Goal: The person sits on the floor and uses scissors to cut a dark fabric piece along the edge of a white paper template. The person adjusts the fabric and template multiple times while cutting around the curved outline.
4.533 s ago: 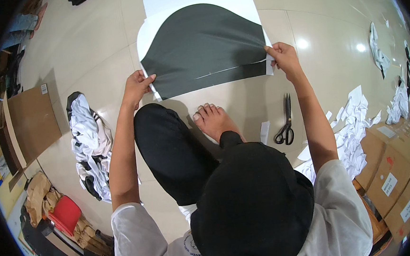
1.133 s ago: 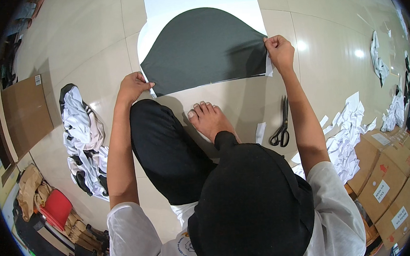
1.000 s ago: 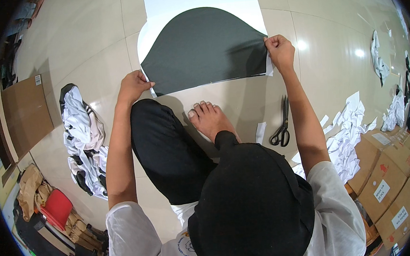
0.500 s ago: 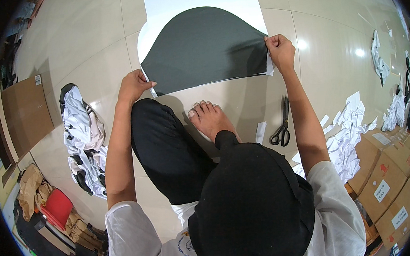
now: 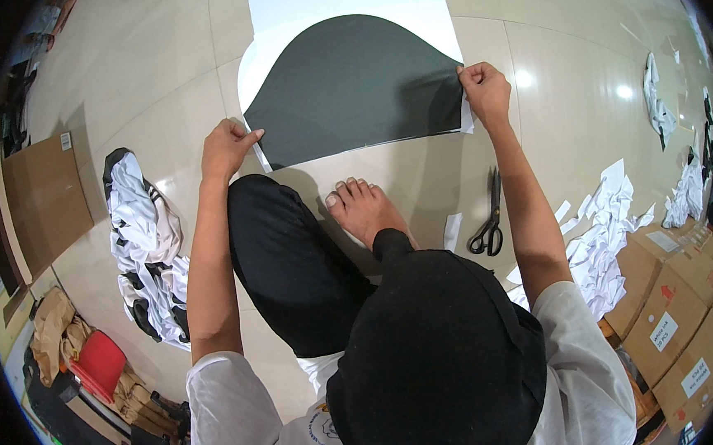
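Note:
A dark grey sleeve-shaped fabric piece (image 5: 351, 90), with a domed far edge and a nearly straight near edge, lies over a larger white sheet (image 5: 292, 8) on the floor. At its left edge, my left hand (image 5: 229, 149) pinches the border between thumb and fingers, above the near corner. My right hand (image 5: 487, 93) has its fingertips closed on the piece's right corner, where small creases run inward. A shadow falls across that side. Black-handled scissors (image 5: 487, 228) lie shut on the floor, inside my right forearm.
Left of me is a heap of white and black cloth (image 5: 138, 229), with a cardboard sheet (image 5: 44, 190) beyond it. White scraps (image 5: 602, 242) pile up at the right beside stacked cartons (image 5: 669, 316). One white strip (image 5: 453, 232) lies near my bare foot (image 5: 368, 209).
My left hand has shifted slightly up along the left edge, away from the near corner. The right hand stays at its corner, and the fabric lies almost as before.

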Available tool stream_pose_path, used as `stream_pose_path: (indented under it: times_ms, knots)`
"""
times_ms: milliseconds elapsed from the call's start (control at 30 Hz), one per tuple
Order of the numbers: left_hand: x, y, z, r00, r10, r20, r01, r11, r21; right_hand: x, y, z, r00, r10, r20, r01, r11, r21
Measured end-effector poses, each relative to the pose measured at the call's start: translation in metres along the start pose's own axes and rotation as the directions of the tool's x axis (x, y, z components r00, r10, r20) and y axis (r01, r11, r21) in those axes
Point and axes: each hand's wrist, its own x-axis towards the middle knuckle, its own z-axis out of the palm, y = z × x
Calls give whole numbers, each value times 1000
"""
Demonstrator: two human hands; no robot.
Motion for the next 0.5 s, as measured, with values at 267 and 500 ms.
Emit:
stream_pose_path:
  times_ms: [267, 500]
  knots:
    - [4, -1, -2, 999, 22, 39, -22, 1000, 12, 4, 9, 3, 998, -43, -34, 42, 999, -31]
    - [0, 15, -2, 995, 55, -80, -55, 998, -3, -23, 1, -14, 999, -17, 40, 17, 1000, 0]
